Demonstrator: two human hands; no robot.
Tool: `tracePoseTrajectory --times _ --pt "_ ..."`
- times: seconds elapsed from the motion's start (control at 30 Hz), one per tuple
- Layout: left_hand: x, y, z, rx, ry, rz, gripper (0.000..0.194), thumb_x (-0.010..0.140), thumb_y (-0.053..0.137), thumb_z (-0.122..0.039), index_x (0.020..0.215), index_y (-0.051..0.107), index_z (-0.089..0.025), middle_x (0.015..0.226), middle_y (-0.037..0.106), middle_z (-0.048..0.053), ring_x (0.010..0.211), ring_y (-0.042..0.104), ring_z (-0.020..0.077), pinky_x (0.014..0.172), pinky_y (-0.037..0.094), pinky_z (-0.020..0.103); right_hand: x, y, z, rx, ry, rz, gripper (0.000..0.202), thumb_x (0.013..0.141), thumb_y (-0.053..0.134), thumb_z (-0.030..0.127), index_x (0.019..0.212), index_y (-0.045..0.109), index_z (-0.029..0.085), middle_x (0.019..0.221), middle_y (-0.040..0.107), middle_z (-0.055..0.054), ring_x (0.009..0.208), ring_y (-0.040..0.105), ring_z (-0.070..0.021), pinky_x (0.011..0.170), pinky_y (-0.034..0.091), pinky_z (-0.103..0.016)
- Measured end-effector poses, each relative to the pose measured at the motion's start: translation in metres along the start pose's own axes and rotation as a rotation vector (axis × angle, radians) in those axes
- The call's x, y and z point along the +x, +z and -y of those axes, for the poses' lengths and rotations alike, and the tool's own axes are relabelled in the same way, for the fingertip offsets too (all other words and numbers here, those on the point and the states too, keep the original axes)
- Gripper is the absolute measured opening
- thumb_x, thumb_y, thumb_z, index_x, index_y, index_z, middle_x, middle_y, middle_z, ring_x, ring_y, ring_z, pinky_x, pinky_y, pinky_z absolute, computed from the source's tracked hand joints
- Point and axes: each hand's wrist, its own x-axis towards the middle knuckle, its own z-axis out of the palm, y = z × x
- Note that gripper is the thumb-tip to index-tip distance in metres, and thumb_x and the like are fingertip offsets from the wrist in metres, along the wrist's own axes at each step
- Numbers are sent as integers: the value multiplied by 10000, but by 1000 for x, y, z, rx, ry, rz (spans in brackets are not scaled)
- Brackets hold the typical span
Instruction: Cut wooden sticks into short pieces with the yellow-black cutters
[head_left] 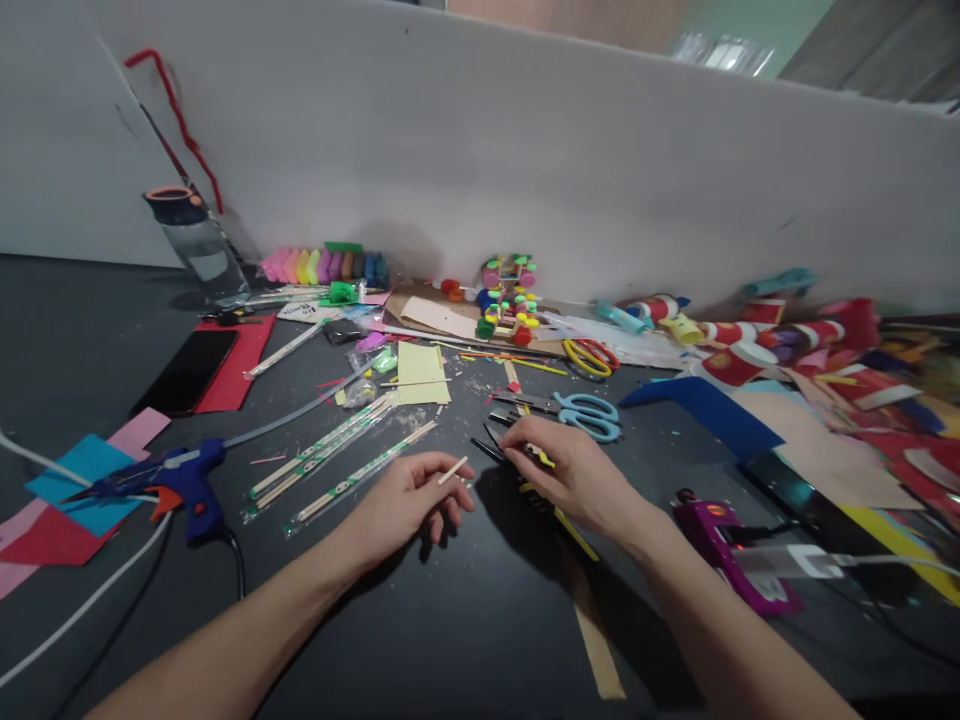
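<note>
A short pale wooden stick (pixel 452 470) is pinched between the thumb and fingers of my left hand (pixel 420 497), above the dark table (pixel 442 640). My right hand (pixel 574 470) is closed on a small tool with thin dark jaws (pixel 489 448) and yellow parts at the palm; its fingers cover most of it. Blue-handled scissors (pixel 589 415) lie just beyond my right hand. Under that hand are a thin yellow piece (pixel 576 535) and a flat wooden strip (pixel 598 640). Wrapped chopsticks (pixel 360 480) lie beyond my left hand.
A blue glue gun (pixel 191 490) with cables lies at left, near a black phone (pixel 191 370) and a water bottle (pixel 199 245). Colored clay (pixel 326 265) lines the white partition (pixel 480 150). At right are a purple power strip (pixel 731 560) and red paper crafts (pixel 739 360).
</note>
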Motion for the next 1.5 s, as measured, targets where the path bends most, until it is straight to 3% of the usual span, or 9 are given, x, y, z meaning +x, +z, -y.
tracePoseTrajectory --times 0.23,0.33,0.43,0.53,0.63,0.8,1.03,1.3,1.5 --pt "-1 0 -9 -269 -91 77 214 722 626 -258 897 614 -136 777 650 46 547 553 95 456 397 194 -6 27 19 95 -27 63 281 988 500 216 1261 569 203 1047 687 -79 900 653 -170 792 513 -282" --pt "-2 -3 -11 -276 -120 93 136 781 619 -270 792 608 -134 616 575 -5 444 425 54 421 292 178 -1 33 25 68 -62 85 243 1008 463 209 1208 601 196 948 675 -58 824 633 -157 740 497 -262" --pt "-2 -4 -7 -285 -164 91 271 882 575 -399 807 609 -141 565 467 -54 414 289 39 399 172 184 -3 33 24 -1 -57 94 219 1009 483 270 1160 624 198 928 667 -59 825 632 -167 739 497 -271" --pt "-2 -4 -3 -286 -188 54 336 902 574 -468 942 640 -141 570 351 -97 428 184 42 407 108 201 -19 29 14 -118 23 67 226 993 511 312 1138 637 193 1011 677 -98 920 644 -207 807 518 -324" --pt "-3 -3 -3 -279 -184 -1 339 919 566 -466 1002 636 -145 557 252 -114 459 157 60 428 79 215 -46 21 -6 -285 198 -2 302 980 519 344 1188 618 148 1149 649 -186 1043 620 -306 892 511 -486" --pt "-7 0 -7 -344 -193 -49 175 928 523 -373 878 473 -214 589 258 -114 470 130 62 446 81 211 -83 13 -31 -407 300 33 556 825 690 514 1208 628 116 1121 673 -208 990 639 -369 839 533 -553" --pt "-2 -3 -2 -411 -44 -80 197 869 663 -343 897 556 -180 729 519 -36 604 423 70 544 288 200 -79 23 -34 -383 243 5 536 701 619 236 1228 619 141 1084 656 -156 1004 617 -334 889 528 -498" --pt "7 -11 -2 -474 35 -161 278 793 773 -365 840 596 -155 677 597 -16 566 481 72 541 334 210 -55 25 -33 -242 177 -119 557 777 550 246 1325 472 188 1179 657 -142 1009 686 -292 818 583 -405" --pt "9 -11 -2 -519 60 -220 330 789 774 -431 867 614 -154 665 590 -21 563 505 74 512 336 194 -27 49 -16 -118 101 -193 603 799 497 227 1385 359 204 1282 631 -147 1147 652 -281 894 570 -386"
